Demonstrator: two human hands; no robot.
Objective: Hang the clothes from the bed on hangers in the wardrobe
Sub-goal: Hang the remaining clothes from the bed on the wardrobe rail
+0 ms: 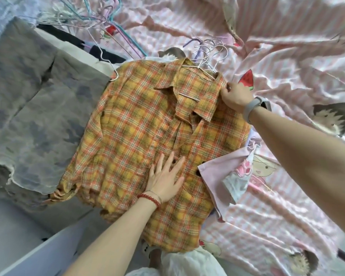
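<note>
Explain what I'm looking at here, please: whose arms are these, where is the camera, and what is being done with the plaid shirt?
No robot here: a person wears a wide-angle camera on the head, so you look down along both arms at a bed. The yellow-orange plaid shirt lies spread on the pink striped sheet. The left hand presses flat on the shirt's front, fingers straight. The right hand, with a watch on its wrist, pinches the shirt's shoulder beside the collar. A white wire hanger sits inside the neck opening, its hook hard to tell among the spare hangers above the collar. A grey garment lies to the left.
</note>
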